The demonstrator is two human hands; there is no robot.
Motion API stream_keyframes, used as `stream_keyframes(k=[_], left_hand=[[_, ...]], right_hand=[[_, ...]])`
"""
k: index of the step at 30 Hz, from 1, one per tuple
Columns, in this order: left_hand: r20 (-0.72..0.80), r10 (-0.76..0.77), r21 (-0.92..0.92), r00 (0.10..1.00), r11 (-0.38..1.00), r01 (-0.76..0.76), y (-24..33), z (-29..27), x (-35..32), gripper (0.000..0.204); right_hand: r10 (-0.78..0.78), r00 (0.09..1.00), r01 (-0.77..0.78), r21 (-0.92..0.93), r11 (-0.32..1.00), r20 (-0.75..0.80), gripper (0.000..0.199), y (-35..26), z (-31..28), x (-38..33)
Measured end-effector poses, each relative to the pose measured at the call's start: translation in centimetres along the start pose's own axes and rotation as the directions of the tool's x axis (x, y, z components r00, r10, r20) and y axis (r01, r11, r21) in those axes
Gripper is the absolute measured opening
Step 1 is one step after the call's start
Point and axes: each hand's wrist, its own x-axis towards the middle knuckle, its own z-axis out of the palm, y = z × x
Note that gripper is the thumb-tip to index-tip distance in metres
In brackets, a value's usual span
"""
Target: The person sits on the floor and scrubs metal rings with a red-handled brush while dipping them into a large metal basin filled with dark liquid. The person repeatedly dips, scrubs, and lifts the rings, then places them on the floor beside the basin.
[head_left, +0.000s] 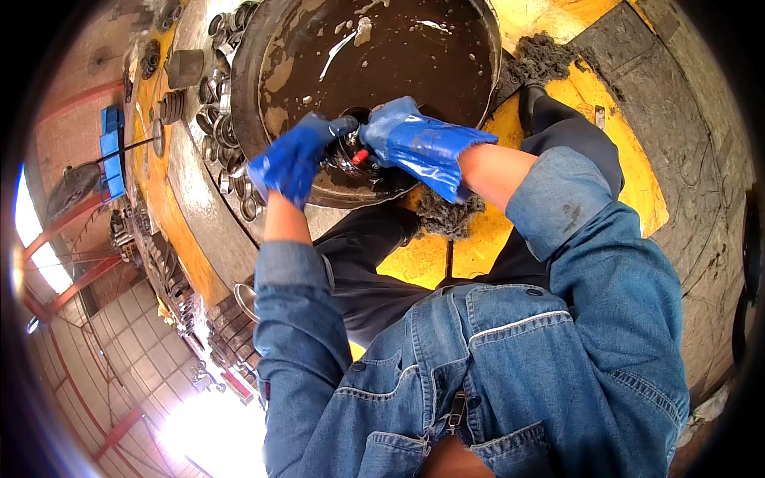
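We see strong daylight glare blowing out the lower left, even brightness elsewhere, and heavy fisheye bending with black vignetted corners

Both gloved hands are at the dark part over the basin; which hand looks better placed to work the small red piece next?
Probably the right hand: its fingertips sit right at the red piece, while the left hand grips the dark part from the other side.
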Motion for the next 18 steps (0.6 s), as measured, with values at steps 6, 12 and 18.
stream_keyframes(k=[6,12,18], left_hand=[[-0.053,0.014,-0.048,0.999,0.999,-0.017,0.9,0.3,-0.1,0.045],[-0.201,-0.047,-0.228,0.978,0.974,0.000,-1.1,3.8,-2.5,0.063],[-0.185,0.169,0.456,0.968,0.888,-0.068,3.1,3.5,-4.3,0.066]], right_hand=[[0.254,0.963,-0.240,0.136,0.961,-0.091,0.030,1.2,-2.6,-0.9],[0.475,0.879,-0.422,0.398,0.815,-0.041,0.039,4.1,-3.1,-1.1],[0.589,0.808,-0.473,0.574,0.668,-0.020,0.058,5.8,-5.4,-2.2]])
